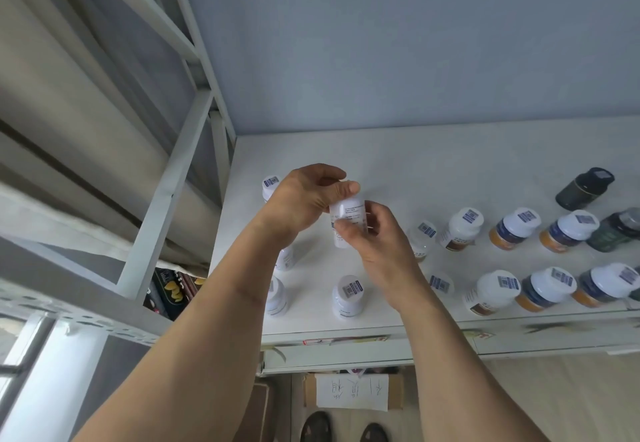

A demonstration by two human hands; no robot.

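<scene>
Both of my hands hold one small white bottle (347, 212) with a printed label, lifted above the white shelf top (381, 161). My left hand (304, 199) grips its upper end, the cap hidden under the fingers. My right hand (372, 237) pinches the bottle's body from the right and below. Under my hands stand more white bottles: one at the far left (270, 187), one by my left wrist (285, 258), one at the front left (277, 297) and one at the front middle (348, 297).
To the right stand two rows of bottles with coded caps: white ones (462, 230), orange-and-blue ones (514, 228) and dark ones (585, 188). A white metal rack (166, 199) rises on the left. A cardboard box with a paper note (351, 391) sits below the shelf.
</scene>
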